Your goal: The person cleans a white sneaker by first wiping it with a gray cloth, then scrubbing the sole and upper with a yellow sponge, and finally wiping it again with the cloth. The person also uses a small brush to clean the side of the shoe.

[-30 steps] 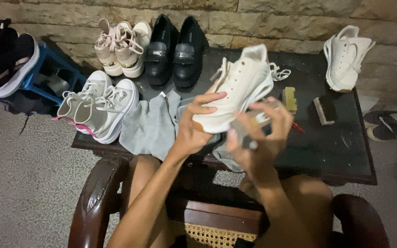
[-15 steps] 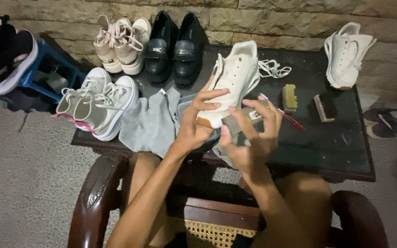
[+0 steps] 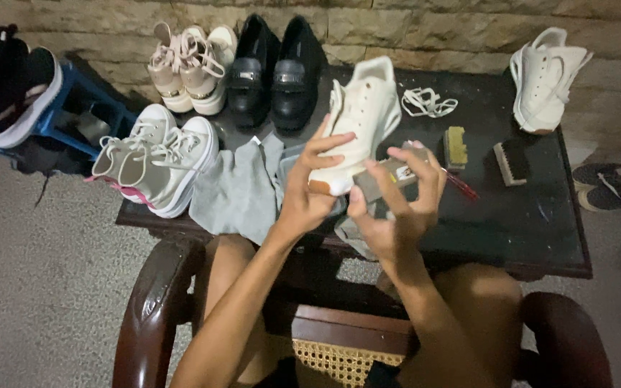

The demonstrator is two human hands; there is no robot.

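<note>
My left hand (image 3: 309,194) grips a white sneaker (image 3: 359,118) by its toe end, holding it up over the dark table (image 3: 533,223) with the heel pointing away from me. My right hand (image 3: 397,208) pinches a small grey-brown block (image 3: 388,178) beside the sneaker's toe. A grey cloth (image 3: 237,188) lies on the table just left of my left hand, hanging over the near edge.
On the table stand a white pair of sneakers (image 3: 154,159), beige platform shoes (image 3: 190,66), black loafers (image 3: 276,70), loose laces (image 3: 427,102), two small brushes (image 3: 456,147) (image 3: 512,162) and another white sneaker (image 3: 546,79). A blue stool (image 3: 80,108) with dark shoes (image 3: 8,86) is left. Wooden chair arms (image 3: 154,309) flank my legs.
The white sneaker has swung from lying sideways to pointing toe toward me. My right hand has shifted the small block toward the toe end.
</note>
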